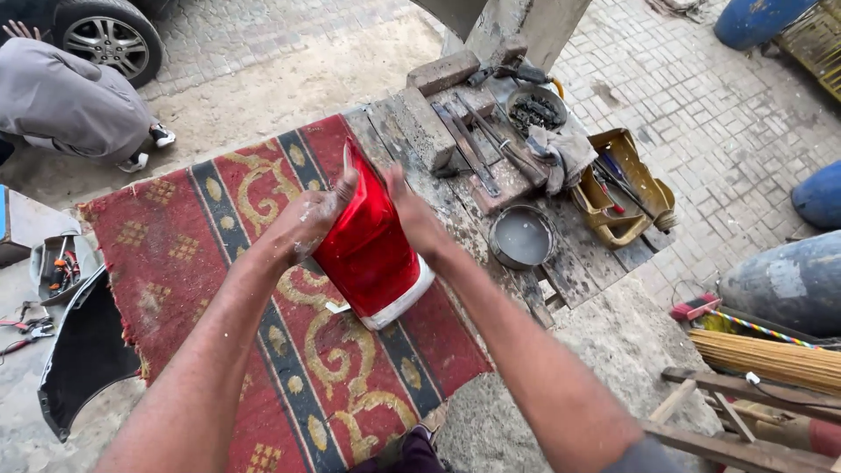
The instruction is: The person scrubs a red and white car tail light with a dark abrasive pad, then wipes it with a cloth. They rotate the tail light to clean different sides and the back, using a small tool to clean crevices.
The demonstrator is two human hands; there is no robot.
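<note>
A red car tail light (368, 241) with a white strip along its lower edge is held upright over a red patterned carpet (219, 254). My left hand (308, 221), dusted with white powder, presses against its left side. My right hand (417, 219) grips its right side. Both forearms reach in from the bottom of the view.
A worn wooden bench (561, 263) to the right carries a round tin of grey liquid (522, 236), metal bars, a rag, a bowl of small parts and a yellow cut-open jug of tools (624, 188). Another person in grey (70, 96) crouches at upper left near a car wheel (109, 37). A black bumper piece (83, 350) lies at left.
</note>
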